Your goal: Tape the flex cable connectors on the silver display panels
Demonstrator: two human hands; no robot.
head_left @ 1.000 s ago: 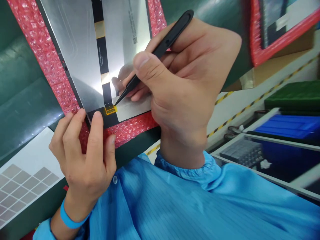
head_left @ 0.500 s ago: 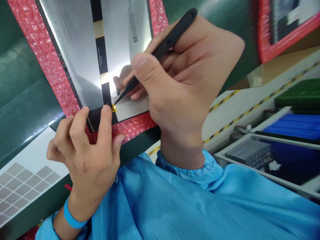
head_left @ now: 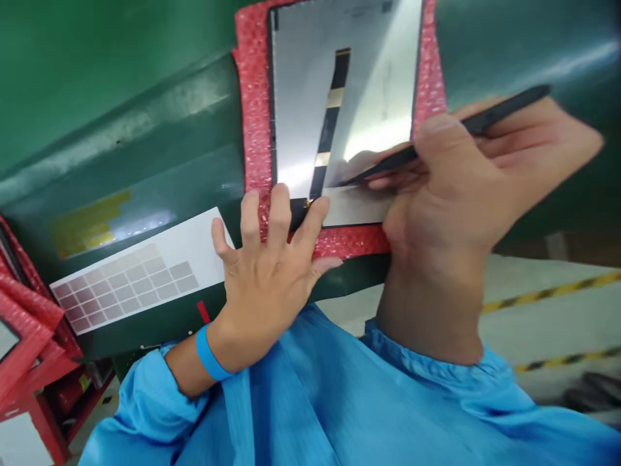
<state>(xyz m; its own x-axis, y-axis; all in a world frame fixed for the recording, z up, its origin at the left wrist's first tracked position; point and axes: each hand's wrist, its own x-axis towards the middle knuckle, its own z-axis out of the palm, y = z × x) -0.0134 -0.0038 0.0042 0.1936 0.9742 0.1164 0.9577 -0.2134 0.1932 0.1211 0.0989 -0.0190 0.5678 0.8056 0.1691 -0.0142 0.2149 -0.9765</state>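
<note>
Right fingers (head_left: 442, 131), pinched around black tweezers (head_left: 394, 159), have drawn clear of yellow tape (head_left: 307, 203), leaving spread, empty left fingers (head_left: 313, 217) alone beside it.

From here I see the right hand (head_left: 456, 184) holding black tweezers (head_left: 398, 158) right of centre. Near mid-frame, the left hand (head_left: 272, 275) spreads fingers over a silvery panel's (head_left: 301, 90) lower left corner.

Panel (head_left: 373, 90) on bubble wrap (head_left: 257, 129), ribbon strip (head_left: 328, 133) on panel, card (head_left: 133, 278) to their left, tweezers (head_left: 394, 160) apparently just above panel
</note>
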